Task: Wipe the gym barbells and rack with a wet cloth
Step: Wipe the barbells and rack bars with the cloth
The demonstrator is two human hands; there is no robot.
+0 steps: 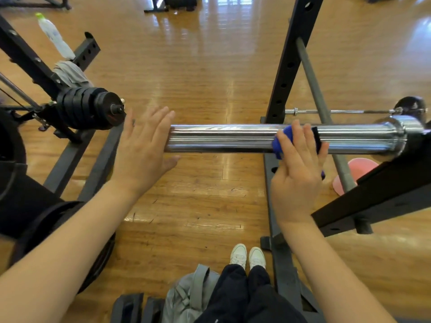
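Right hand [296, 173] laid over the chrome barbell sleeve [233, 137], fingers straight, pressing a blue cloth [278, 145] flat against the metal; a dark edge of the cloth showing past the fingertips on the far side. Not curled round the sleeve, just pressing down on it. Left hand [142, 145] spread wide, fingers straight, holding nothing, palm at the free end of the sleeve and apparently touching it. Sleeve running level between the two hands and on past the right hand to its thick collar [396, 136], where it sits on the black rack [286, 66]. Rack upright with holes rising just beyond the right hand; a slanted grey brace [314, 89] behind it. Beyond the left hand, a stack of black weight plates [91, 108] on a peg. Farther out that way, a grey towel [70, 73] draped on a frame and a white bottle [54, 36]. Below the right hand, a pink bowl [354, 171] on the wooden floor [198, 66]. Near the body, white sneakers [247, 255] and a grey backpack [189, 297].
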